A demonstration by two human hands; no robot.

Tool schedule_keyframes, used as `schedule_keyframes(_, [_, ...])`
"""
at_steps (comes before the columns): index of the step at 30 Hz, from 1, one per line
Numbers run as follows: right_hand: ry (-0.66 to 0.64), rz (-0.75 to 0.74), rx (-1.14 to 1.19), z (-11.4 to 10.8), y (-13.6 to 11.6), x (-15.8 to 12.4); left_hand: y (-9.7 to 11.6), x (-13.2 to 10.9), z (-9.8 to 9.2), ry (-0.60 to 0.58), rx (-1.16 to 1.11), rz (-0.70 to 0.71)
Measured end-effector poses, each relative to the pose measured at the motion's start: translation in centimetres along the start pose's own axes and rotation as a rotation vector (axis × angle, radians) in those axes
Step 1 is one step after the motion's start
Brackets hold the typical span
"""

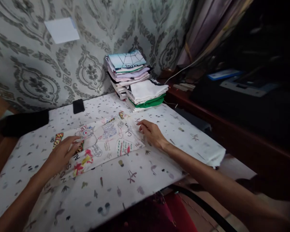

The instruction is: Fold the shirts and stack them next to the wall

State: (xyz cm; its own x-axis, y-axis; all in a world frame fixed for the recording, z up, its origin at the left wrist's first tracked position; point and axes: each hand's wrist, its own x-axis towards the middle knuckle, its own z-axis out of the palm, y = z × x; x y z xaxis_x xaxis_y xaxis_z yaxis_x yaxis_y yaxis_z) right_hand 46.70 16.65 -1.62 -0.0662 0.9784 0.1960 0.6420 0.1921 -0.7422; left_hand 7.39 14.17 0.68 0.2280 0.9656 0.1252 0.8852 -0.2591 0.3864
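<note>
A white garment (pixel 108 137), printed with colourful cartoon drawings and lettering, lies folded into a long rectangle on the table. Over its left end is my left hand (pixel 65 149), fingers stretched out and resting on the cloth or just above it. My right hand (pixel 151 131) is at the garment's right end, its fingers loosely bent with nothing visible in them. Whether its fingertips touch the cloth I cannot tell. Behind the garment stands a stack of folded clothes (pixel 128 72), with a lower pile of white and green clothes (pixel 147 93) in front of it.
The table (pixel 96 199) has a white patterned cover. A black phone-like object (pixel 78 106) lies near the wall, and a dark cloth-like item (pixel 26 122) is at the left edge. Dark wooden furniture (pixel 222 129) borders the right side. White paper (pixel 62 30) hangs on the wall.
</note>
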Motion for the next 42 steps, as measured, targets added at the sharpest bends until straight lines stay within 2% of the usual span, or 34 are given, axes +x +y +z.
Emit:
schedule_keyframes(3, [-0.002, 0.015, -0.041, -0.8, 0.1, -2.2, 2.3, 4.6, 1.6, -0.048, -0.003, 0.052])
schedule_keyframes(7, [-0.1, 0.028, -0.15, -0.4, -0.2, -4.2, 3.8, 9.4, 4.4, -0.045, 0.043, 0.007])
schedule_keyframes(10, [-0.119, 0.027, -0.227, 0.2, -0.2, -4.7, 4.4, 11.7, 5.5, -0.035, 0.083, -0.041])
schedule_keyframes(14, [-0.099, 0.008, -0.25, 0.6, 0.1, -4.8, 5.0, 13.6, 6.1, -0.087, 0.044, -0.109])
schedule_keyframes(20, [-0.081, -0.012, -0.206, 0.5, 0.4, -4.8, 5.5, 15.1, 6.9, -0.146, -0.045, -0.096])
schedule_keyframes(28, [-0.05, -0.041, -0.234, 0.7, 0.6, -4.8, 5.9, 15.6, 7.5, -0.087, -0.062, -0.049])
schedule_keyframes(34, [-0.041, -0.048, -0.251, 0.9, 0.8, -4.8, 6.3, 16.9, 8.0, -0.138, -0.099, -0.04])
schedule_keyframes(42, [-0.027, -0.111, -0.25, 0.9, 0.8, -4.7, 7.4, 16.7, 9.1, -0.01, -0.077, 0.063])
